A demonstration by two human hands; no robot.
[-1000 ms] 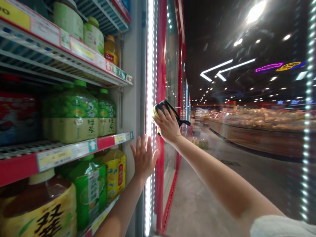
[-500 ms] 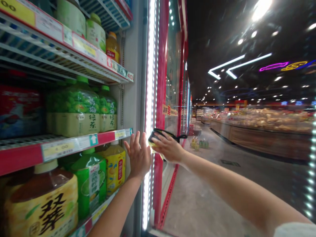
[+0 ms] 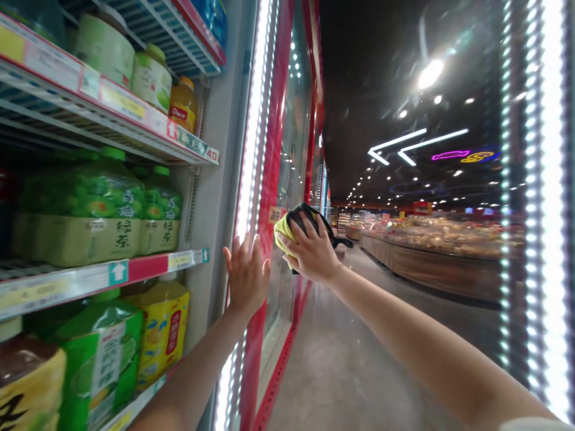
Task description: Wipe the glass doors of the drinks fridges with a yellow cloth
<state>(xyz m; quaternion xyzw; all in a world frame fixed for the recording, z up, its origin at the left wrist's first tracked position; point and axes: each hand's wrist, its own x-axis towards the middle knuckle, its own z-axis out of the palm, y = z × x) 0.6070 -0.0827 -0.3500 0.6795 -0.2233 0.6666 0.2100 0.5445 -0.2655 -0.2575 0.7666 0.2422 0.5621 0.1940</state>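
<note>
Store: a supermarket aisle (image 3: 341, 371) with a grey concrete floor runs away to the far right under a dark ceiling (image 3: 381, 72) set with small round lights, white neon strips and a pink and yellow neon sign (image 3: 462, 155). Along its right side stands a long wood-fronted desk (image 3: 426, 269) heaped with food too blurred to identify.

Cooler: a tall glass door (image 3: 287, 149) with a red frame (image 3: 273, 167) and a bright LED strip (image 3: 251, 149) stands at near left, in front of the shelves.

Shelves: white wire shelves (image 3: 90, 126) with price rails hold rows of drinks. Large green-labelled tea bottles (image 3: 81, 209) fill the middle shelf, pale green jars (image 3: 105, 51) and an orange-capped juice bottle (image 3: 183, 105) stand above, and a yellow jug (image 3: 162, 335) sits beside a green-wrapped bottle (image 3: 101, 353) below.

Left hand: the left hand (image 3: 246, 276) is open, its fingers spread and its palm flat against the glass, left of the cloth.

Right hand: the right hand (image 3: 312, 251) is closed around the cloth, its fingers curled over a black backing.

Cloth: the yellow cloth (image 3: 285, 236) is pressed against the glass door at about hand height, just beside the red frame. A black strap (image 3: 344, 242) trails off to the right of the right hand.
</note>
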